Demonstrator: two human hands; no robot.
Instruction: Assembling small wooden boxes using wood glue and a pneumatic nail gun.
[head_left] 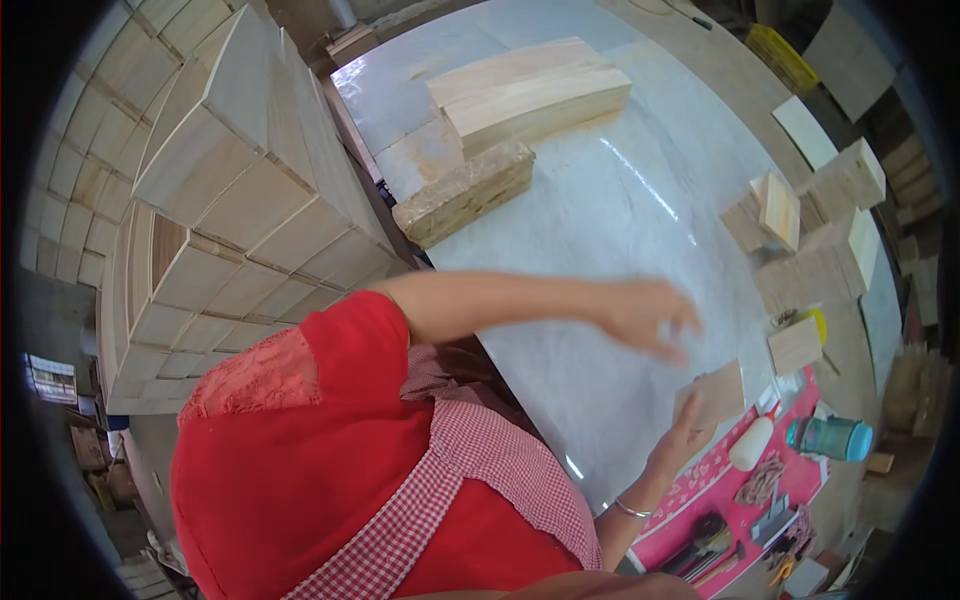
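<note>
My right hand [688, 432], with a metal bangle at the wrist, grips a thin, light-brown wooden board [720, 393] by its near-left edge. The board is held up over the right side of a glossy pale table [580, 390]. My left arm reaches across the table, and my left hand [650, 315] is just up and left of the board, apart from it. Motion blurs that hand; its fingers look bent but apart, with nothing visible in them.
Wooden boxes [290, 210] rise in a tall stack on the left. A pale plank stack [540, 90] and a wrapped block [465, 195] lie at the table's far side. On the right are board piles [815, 260], a white bottle [750, 445], a teal jar [830, 438] and a pink tool tray [690, 515].
</note>
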